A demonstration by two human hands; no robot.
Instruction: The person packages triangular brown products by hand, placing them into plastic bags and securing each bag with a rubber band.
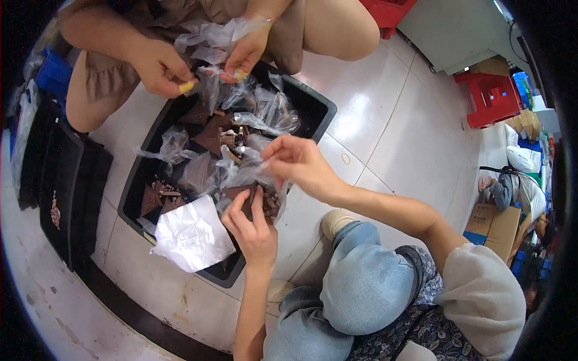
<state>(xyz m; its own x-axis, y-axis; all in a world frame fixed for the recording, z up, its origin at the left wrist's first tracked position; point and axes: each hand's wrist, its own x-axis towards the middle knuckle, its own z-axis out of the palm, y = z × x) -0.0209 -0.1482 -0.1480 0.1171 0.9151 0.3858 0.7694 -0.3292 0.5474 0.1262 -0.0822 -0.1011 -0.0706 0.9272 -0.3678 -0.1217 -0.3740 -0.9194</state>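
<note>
A black plastic tray (135, 201) on the floor holds several dark brown flat, angular pieces (211, 137) and crumpled clear plastic bags (274, 114). My right hand (301, 165) pinches the edge of a clear plastic bag (253, 173) above the tray's near right side. Just below it, my left hand (254, 231) has its fingers bent over a dark brown piece (245, 203) by that bag; its thumb is partly hidden. A silvery-white foil sheet (192, 233) lies over the tray's near corner, left of my left hand.
Across the tray, another person's hands (161, 69), with yellow covers on some fingertips, handle a clear bag (211, 36). Black trays (72, 186) stand at the left. Red stools (487, 99) and a cardboard box (490, 222) are at the right.
</note>
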